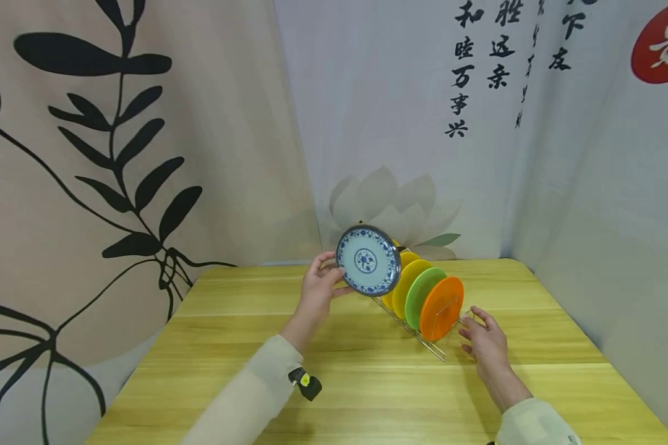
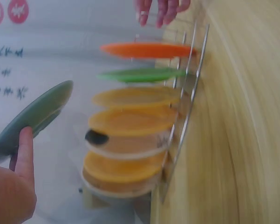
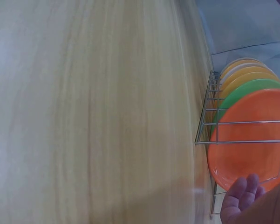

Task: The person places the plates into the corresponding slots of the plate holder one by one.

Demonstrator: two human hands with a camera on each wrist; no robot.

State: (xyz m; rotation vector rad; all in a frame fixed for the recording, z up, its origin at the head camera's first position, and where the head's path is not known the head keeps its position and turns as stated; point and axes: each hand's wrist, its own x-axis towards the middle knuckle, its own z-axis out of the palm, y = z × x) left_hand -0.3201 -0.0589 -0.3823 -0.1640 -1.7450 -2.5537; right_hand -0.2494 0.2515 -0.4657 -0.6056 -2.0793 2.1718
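Observation:
My left hand (image 1: 318,285) holds a blue-and-white patterned plate (image 1: 368,260) by its left edge, thumb over the front. The plate is raised above the far end of a wire dish rack (image 1: 409,330); the left wrist view shows it tilted and apart from the racked plates, with its greenish side toward the camera. In the rack stand an orange plate (image 1: 442,309), a green plate (image 1: 423,295) and several yellow plates (image 1: 411,279). At the near right end, my right hand (image 1: 487,340) has loosely bent fingers close to the rack's end wire; whether they touch it is unclear.
The rack stands on a light wooden table (image 1: 367,395), slanting toward the back edge. White-rimmed plates (image 2: 126,148) stand among the yellow ones, one bearing a dark patch. Behind the table hangs a printed curtain (image 1: 245,154).

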